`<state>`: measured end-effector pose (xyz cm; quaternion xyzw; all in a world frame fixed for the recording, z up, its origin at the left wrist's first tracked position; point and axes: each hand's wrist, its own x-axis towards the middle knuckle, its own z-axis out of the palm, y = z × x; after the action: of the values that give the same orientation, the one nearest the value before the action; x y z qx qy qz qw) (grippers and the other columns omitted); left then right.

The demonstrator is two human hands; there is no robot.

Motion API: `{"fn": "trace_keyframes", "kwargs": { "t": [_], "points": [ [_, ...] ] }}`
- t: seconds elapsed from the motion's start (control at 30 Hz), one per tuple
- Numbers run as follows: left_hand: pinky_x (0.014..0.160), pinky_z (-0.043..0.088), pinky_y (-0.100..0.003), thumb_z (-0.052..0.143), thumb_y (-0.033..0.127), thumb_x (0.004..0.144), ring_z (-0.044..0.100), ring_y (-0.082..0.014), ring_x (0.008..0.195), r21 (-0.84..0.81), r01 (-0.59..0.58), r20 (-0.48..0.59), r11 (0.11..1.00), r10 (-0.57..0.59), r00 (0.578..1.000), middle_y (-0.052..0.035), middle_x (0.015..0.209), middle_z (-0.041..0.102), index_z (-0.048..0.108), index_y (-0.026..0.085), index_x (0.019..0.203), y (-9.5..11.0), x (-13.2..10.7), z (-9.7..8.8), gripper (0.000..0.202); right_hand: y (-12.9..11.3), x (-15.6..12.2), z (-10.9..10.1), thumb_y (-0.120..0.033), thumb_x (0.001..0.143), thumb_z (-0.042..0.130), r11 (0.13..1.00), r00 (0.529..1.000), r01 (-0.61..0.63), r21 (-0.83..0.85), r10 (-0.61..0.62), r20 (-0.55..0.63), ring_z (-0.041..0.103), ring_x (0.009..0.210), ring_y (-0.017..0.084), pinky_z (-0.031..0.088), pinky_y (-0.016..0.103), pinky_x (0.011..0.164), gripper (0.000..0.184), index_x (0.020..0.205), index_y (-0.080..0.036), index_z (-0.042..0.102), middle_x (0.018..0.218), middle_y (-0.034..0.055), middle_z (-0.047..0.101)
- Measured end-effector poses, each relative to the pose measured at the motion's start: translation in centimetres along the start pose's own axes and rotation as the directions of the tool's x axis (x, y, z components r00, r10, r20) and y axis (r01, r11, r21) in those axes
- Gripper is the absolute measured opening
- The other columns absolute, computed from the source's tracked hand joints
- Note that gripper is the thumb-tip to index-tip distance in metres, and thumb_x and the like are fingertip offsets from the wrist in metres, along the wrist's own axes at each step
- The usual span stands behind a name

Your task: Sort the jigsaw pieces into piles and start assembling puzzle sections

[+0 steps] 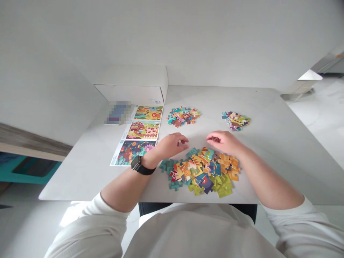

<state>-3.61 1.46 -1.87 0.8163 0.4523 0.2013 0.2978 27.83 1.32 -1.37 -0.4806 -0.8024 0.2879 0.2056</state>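
Observation:
Above the large heap of jigsaw pieces (200, 170) near the table's front edge, my left hand (173, 144) has its fingers loosely bent. A gap shows between its thumb and fingertips, with nothing in it. My right hand (224, 140) hovers over the heap's far right side, thumb and fingers drawn together. Whatever may be between those fingers is hidden. Mixed in the heap are picture sides and plain teal, orange and green backs. Two smaller piles lie beyond my hands: a left pile of pieces (182, 116) and a right pile of pieces (235, 120).
Left of my left hand, three picture sheets lie in a column: a safari scene (147, 112), a farm scene (142, 129) and a dark night scene (134, 152). A white box (129, 94) stands behind them, with a blurred-out blue item (117, 113) beside the sheets.

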Motion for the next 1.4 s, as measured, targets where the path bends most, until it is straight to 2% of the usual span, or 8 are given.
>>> {"fn": "trace_keyframes", "kwargs": {
  "t": [0.17,0.37,0.6,0.73,0.93,1.03,1.23,1.4],
  "points": [
    [0.082,0.053,-0.036,0.071,0.048,0.093,0.070,-0.0266,0.092,0.222,-0.068,0.110,0.973,0.045,0.993,-0.0106,0.105,0.071,0.081,0.023,0.097,1.3,-0.9,1.2,0.027,-0.8,0.0,0.4,-0.038,0.097,0.069,0.998,0.998,0.059,-0.002,-0.059,0.032,0.072,0.081,0.021,0.054,0.034,0.078,0.017,0.103,-0.029,0.082,0.099,0.0041,0.082],
    [0.078,0.051,-0.034,0.072,0.040,0.088,0.069,-0.0245,0.087,0.100,-0.009,0.176,0.995,-0.008,0.984,-0.0089,0.099,0.073,0.082,0.024,0.090,1.7,-1.0,1.0,0.019,-1.0,0.1,0.6,-0.037,0.098,0.069,0.997,0.996,0.081,0.003,-0.082,0.034,0.072,0.081,0.021,0.054,0.034,0.077,0.017,0.102,-0.029,0.082,0.098,0.0046,0.082],
    [0.074,0.053,-0.033,0.074,0.041,0.091,0.067,-0.0216,0.082,-0.053,0.053,-0.112,0.997,-0.059,0.992,-0.0071,0.095,0.071,0.077,0.023,0.085,1.7,-0.7,-1.3,0.019,-0.8,0.1,0.5,-0.042,0.098,0.069,0.999,1.000,0.026,0.038,-0.026,0.010,0.072,0.083,0.022,0.053,0.035,0.077,0.019,0.102,-0.029,0.083,0.101,0.0048,0.083],
    [0.086,0.057,-0.036,0.070,0.044,0.098,0.068,-0.0235,0.097,-0.014,-0.093,-0.325,0.996,0.083,0.942,-0.0111,0.114,0.069,0.078,0.024,0.097,3.0,-1.5,-1.8,0.022,-1.6,-0.2,0.7,-0.060,0.101,0.064,0.935,0.996,-0.084,0.345,0.064,0.069,0.073,0.086,0.023,0.054,0.034,0.077,0.038,0.104,-0.026,0.082,0.099,0.0068,0.082],
    [0.106,0.052,-0.046,0.067,0.047,0.102,0.067,-0.0293,0.109,0.112,-0.173,-0.169,0.978,0.191,0.967,-0.0113,0.113,0.071,0.079,0.029,0.102,3.9,-2.2,-1.0,0.022,-3.8,-0.6,1.2,-0.064,0.095,0.073,0.726,0.991,-0.137,0.674,0.097,0.097,0.062,0.071,0.017,0.050,0.030,0.068,0.042,0.084,-0.022,0.074,0.082,0.0042,0.074],
    [0.106,0.053,-0.045,0.067,0.045,0.102,0.067,-0.0287,0.112,0.112,-0.197,-0.199,0.974,0.217,0.956,-0.0114,0.118,0.071,0.079,0.029,0.103,3.9,-2.1,-0.8,0.020,-3.8,-0.6,1.6,-0.060,0.090,0.079,0.691,0.985,-0.156,0.706,0.157,0.065,0.059,0.069,0.016,0.050,0.030,0.068,0.039,0.083,-0.023,0.072,0.079,0.0025,0.071],
    [0.078,0.061,-0.031,0.071,0.046,0.100,0.070,-0.0195,0.092,-0.124,-0.183,-0.371,0.975,0.125,0.920,-0.0110,0.113,0.070,0.075,0.021,0.107,3.7,-1.3,-0.3,0.026,-3.1,-0.3,1.8,-0.058,0.093,0.075,0.731,0.986,-0.134,0.669,0.168,0.015,0.059,0.071,0.016,0.048,0.029,0.069,0.038,0.081,-0.022,0.070,0.079,0.0017,0.070],
    [0.055,0.053,-0.022,0.068,0.049,0.098,0.063,-0.0115,0.063,-0.460,0.029,-0.113,0.887,-0.091,0.989,-0.0031,0.081,0.069,0.072,0.018,0.096,3.3,-0.5,0.2,0.032,-3.0,-0.3,1.8,-0.057,0.094,0.075,0.780,0.992,-0.092,0.619,0.122,-0.007,0.060,0.073,0.016,0.046,0.030,0.070,0.037,0.084,-0.022,0.071,0.080,0.0014,0.071]
  ]
}}
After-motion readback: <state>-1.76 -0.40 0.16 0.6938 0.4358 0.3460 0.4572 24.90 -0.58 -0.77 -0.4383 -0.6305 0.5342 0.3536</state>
